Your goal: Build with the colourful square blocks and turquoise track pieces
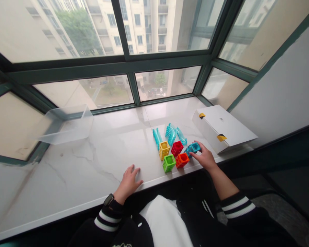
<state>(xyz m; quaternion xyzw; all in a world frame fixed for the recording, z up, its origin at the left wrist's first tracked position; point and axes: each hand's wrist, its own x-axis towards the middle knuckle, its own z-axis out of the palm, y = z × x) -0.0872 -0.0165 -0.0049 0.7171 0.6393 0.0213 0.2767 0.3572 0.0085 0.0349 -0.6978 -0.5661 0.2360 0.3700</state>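
My right hand (204,156) has its thumb and fingers around a blue toy block (192,149), which looks tilted. To the left of it are a red block (177,148) and an orange block (182,160), both hollow with open tops. A yellow block (164,150) and a green block (169,163) stand at the left of the group. Behind them lie a straight teal track piece (157,138), a curved teal track piece (171,134) and a shorter one (181,136). My left hand (129,181) rests near the front edge with fingers spread, holding nothing.
These things are on a white marbled sill (92,168) below green-framed windows. A clear plastic bin (67,128) stands at the back left. At the right lies a white box (224,125) with yellow-black tape tabs.
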